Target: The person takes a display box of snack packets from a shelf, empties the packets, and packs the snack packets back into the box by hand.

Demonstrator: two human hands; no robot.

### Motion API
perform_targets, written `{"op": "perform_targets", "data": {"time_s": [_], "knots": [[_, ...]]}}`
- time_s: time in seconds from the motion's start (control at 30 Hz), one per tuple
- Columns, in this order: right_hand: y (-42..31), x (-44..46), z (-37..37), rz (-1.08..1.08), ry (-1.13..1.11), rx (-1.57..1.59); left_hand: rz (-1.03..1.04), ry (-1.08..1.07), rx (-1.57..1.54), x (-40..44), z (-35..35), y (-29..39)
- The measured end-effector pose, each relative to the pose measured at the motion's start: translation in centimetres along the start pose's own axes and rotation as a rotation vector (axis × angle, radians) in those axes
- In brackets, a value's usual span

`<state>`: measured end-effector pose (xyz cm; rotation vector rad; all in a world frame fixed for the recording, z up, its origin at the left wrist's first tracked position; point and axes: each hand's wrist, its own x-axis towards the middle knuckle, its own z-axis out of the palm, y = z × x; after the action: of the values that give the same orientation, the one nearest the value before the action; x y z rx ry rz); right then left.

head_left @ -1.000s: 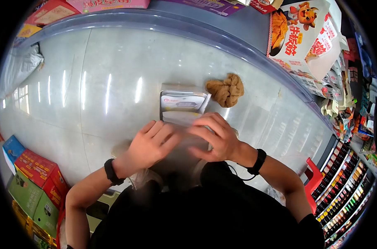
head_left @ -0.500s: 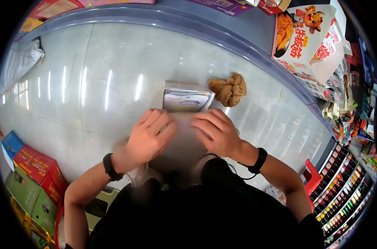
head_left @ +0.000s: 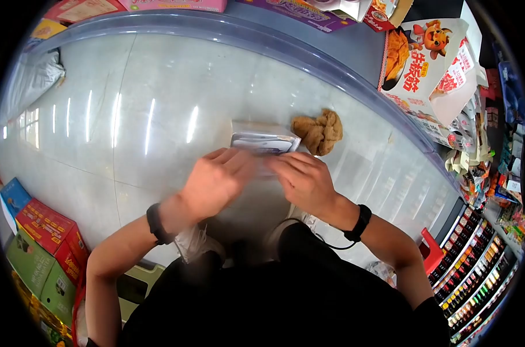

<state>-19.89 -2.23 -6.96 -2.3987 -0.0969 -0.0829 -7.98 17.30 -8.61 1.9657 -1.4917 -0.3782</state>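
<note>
On the floor ahead of my knees stands a small open-topped box [head_left: 256,128] with several flat white-and-grey packets [head_left: 262,141] in it. My left hand [head_left: 219,179] is over its near side, fingers curled inward and smeared by motion. From the other side my right hand [head_left: 305,180] comes in with thumb and fingers pinched together. The fingertips of both hands nearly meet at the box's near edge. Whatever lies between them is too blurred to name. A crumpled brown cloth [head_left: 319,132] lies just right of the box.
A curved shelf edge [head_left: 274,40] runs across the top, bearing snack cartons [head_left: 418,58]. Red and green boxes [head_left: 51,237] stand at the left. Racks of small bottles [head_left: 476,266] are at the right, and a plastic bag [head_left: 40,81] lies at far left.
My left hand has moved right, closing the gap to my right hand. The box and cloth sit slightly lower in view, as do the shelf goods.
</note>
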Motion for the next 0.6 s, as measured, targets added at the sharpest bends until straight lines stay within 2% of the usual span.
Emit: {"op": "perform_targets", "data": {"time_s": [0.07,0.2,0.33,0.6], "knots": [[-0.1,-0.1,-0.2,0.015,-0.103,-0.039,-0.001,-0.006,0.029,-0.1,0.2,0.3],[-0.9,-0.1,-0.5,-0.026,-0.075,-0.124,0.026,-0.015,0.112,-0.9,0.5,1.0],[-1.6,-0.2,-0.7,0.022,-0.094,-0.126,0.033,0.013,0.181,-1.7,0.0,1.6],[-2.3,0.1,-0.3,0.038,-0.083,-0.167,-0.106,0.01,0.191,-1.3,0.0,2.2]]}}
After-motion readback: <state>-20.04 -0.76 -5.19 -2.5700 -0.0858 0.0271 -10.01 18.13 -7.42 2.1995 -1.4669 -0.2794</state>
